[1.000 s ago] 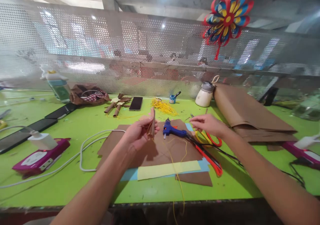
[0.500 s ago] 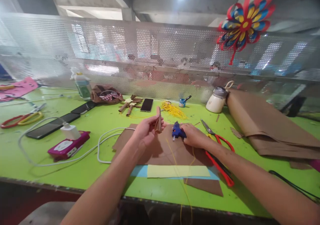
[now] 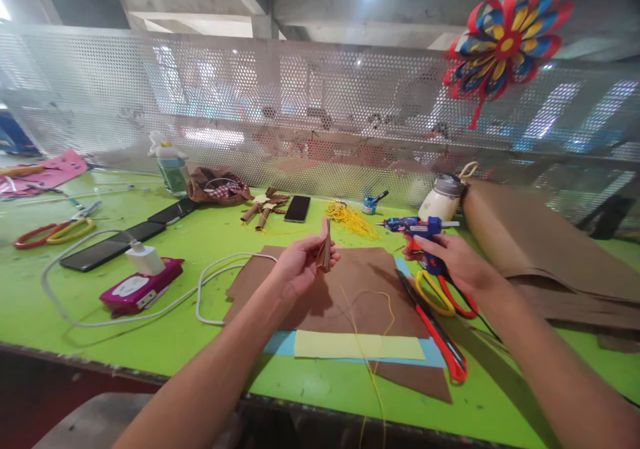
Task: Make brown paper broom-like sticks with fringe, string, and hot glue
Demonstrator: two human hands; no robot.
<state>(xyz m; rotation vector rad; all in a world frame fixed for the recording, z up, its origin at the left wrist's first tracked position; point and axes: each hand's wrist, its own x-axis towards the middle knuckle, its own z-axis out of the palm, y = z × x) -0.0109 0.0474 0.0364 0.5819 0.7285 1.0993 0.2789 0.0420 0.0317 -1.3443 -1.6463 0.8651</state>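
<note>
My left hand [image 3: 303, 262] pinches a small folded piece of brown paper [image 3: 325, 248] upright above a flat brown paper sheet [image 3: 295, 302]. Over to the right, my right hand [image 3: 457, 257] grips a blue glue gun [image 3: 425, 230] by its handle, the nozzle pointing left and a glue stick poking out at the rear. Under that hand lie scissors with yellow and red handles [image 3: 436, 292] and a red-and-black handled tool [image 3: 443, 342]. A pale yellow paper strip [image 3: 357, 345] rests on a blue strip at the sheet's near edge, crossed by thin yellow string [image 3: 361, 339].
A magenta power strip [image 3: 143, 288] with a white charger and looping cable sits left. Along the back are a phone [image 3: 297, 209], tied brown paper rolls [image 3: 263, 216], yellow string [image 3: 353, 219], a blue jar [image 3: 369, 205] and a bottle [image 3: 440, 199]. Folded brown paper [image 3: 545, 242] lies right.
My right hand has lifted the glue gun off the brown sheet and moved it right, turning its nozzle leftward. My left hand still holds the folded paper, and the view has shifted slightly.
</note>
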